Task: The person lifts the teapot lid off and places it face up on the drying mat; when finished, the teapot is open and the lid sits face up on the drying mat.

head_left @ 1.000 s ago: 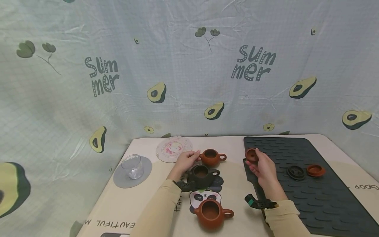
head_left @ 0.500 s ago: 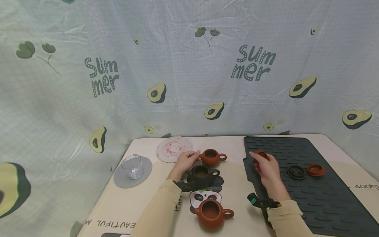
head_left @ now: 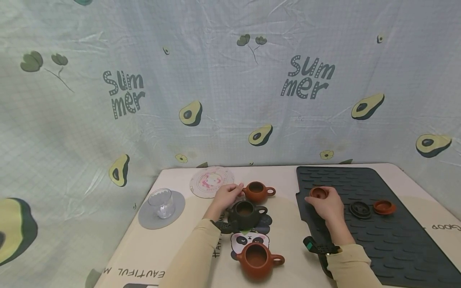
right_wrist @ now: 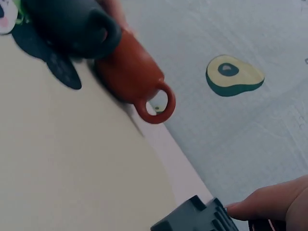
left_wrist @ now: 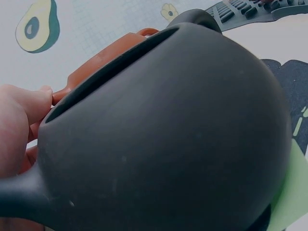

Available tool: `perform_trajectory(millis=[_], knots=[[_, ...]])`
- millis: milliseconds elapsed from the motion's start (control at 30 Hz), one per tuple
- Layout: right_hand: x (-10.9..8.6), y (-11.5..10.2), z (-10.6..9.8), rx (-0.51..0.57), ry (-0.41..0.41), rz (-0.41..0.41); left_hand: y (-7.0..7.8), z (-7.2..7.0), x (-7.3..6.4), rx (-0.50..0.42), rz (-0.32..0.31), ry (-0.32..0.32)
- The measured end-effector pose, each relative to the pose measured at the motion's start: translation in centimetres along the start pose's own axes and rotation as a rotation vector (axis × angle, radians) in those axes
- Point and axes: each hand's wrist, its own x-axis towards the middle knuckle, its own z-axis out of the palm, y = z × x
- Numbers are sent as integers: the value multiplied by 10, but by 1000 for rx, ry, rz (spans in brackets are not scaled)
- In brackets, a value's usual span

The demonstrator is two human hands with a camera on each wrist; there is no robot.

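Note:
At the far side of the table, my left hand (head_left: pixel 227 196) pinches the spout of a small reddish-brown teapot (head_left: pixel 256 192) that has no lid on. Close in front stands a black teapot (head_left: pixel 244 214), also lidless; it fills most of the left wrist view, hiding part of that hand. Over the dark ridged mat (head_left: pixel 389 248), my right hand (head_left: pixel 329 206) holds a reddish-brown teapot lid (head_left: pixel 319 193), its hollow underside facing up. In the right wrist view only the thumb (right_wrist: pixel 269 204) and a sliver of the lid show. Whether the lid touches the mat is unclear.
A black lid (head_left: pixel 360 209) and another reddish-brown lid (head_left: pixel 384 207) lie on the mat. A larger reddish-brown teapot (head_left: pixel 256 262) stands nearest. To the left, a clear glass (head_left: pixel 161 203) sits on a grey round mat (head_left: pixel 145 220); a pink-patterned disc (head_left: pixel 210 181) lies behind.
My right hand has moved slightly right and down, from the mat's left edge to above its surface, turning the lid on the way. The left hand and the teapots have stayed put.

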Motion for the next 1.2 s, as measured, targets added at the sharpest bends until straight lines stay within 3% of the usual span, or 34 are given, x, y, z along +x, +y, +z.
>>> perform_trajectory(millis=[167,300,1200], knots=[[0,2,0,-164,27,-37,0,0,0,-7,-7,-1],[1,5,-2,-219,55,-41,0,0,0,-7,-12,-4],[1,6,-20,-322,-13,-44,3,-1,-1,-20,-31,0]])
